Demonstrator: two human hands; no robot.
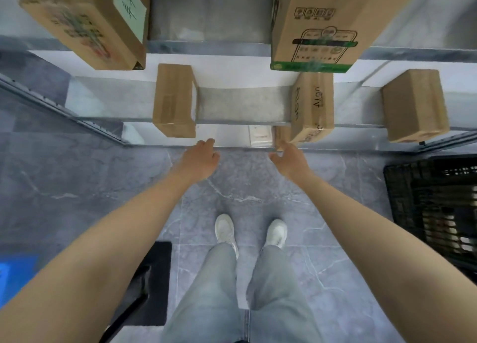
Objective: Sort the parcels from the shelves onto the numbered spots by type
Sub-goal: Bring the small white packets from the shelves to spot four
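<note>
Two empty hands are hovering at the lowest shelf (227,136) in the head view: your left hand (204,158) and right hand (290,159) are both hanging loosely spread, gripping nothing. The small white parcel (260,136) is lying on that shelf just ahead, nearer your right hand. It is looking light and probably soft, so you are best taking it by both side edges.

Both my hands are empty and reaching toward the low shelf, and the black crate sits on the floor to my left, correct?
Not quite. The head view shows the black crate on the floor to your right, not your left. The rest holds: the left hand and the right hand are empty, reaching toward the low shelf.
</note>
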